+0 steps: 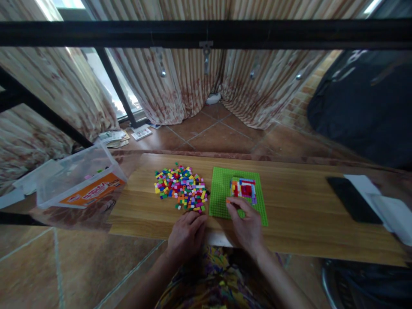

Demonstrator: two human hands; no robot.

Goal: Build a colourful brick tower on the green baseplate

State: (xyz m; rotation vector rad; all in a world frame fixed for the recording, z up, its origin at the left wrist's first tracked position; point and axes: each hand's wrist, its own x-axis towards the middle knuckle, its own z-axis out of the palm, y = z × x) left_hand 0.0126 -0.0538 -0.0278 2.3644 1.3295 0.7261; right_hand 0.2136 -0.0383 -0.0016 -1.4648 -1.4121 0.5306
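A small orange toy brick [228,201] is pinched between the thumb and forefinger of my right hand [246,223], over the green baseplate [220,189]. On the plate beyond those fingers sits a square pattern of red, white, blue and purple bricks [246,189], its near edge partly covered by my hand. My left hand [188,231] rests at the table's near edge with its fingers curled in, just below a pile of loose coloured bricks [183,184]. Whatever those fingers may hold is hidden.
The bricks and plate lie on a long wooden table [299,201]. A clear plastic box [80,171] with an orange label stands at the left. At the right end are a dark flat object [352,199] and white items [392,214]. A black bar [128,33] crosses the view.
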